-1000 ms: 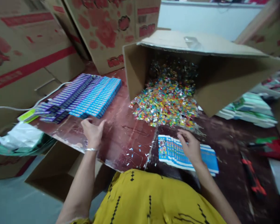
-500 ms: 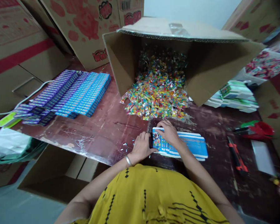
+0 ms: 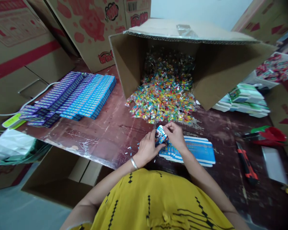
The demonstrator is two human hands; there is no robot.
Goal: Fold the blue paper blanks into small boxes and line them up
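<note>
Between my hands is a small blue printed carton, tilted up off the row, its white-edged end showing. My left hand is closed around its left side, thumb toward the front. With thumb and fingers pinched, my right hand grips the carton's upper right end. A fanned row of flat blue cartons lies on the table under and right of my right hand. Behind both hands, a heap of small clear-wrapped colourful sweets spills from a cardboard box lying on its side.
Purple boxes and blue boxes stand in stacked rows at the left. On the right lie a red-and-black utility knife, a red tape dispenser and green-white packs. An open carton sits below the table's front edge.
The front carton of the row has been lifted and tilted up between my hands. My right hand has shifted to pinch its upper end, and my left hand has closed around its side.
</note>
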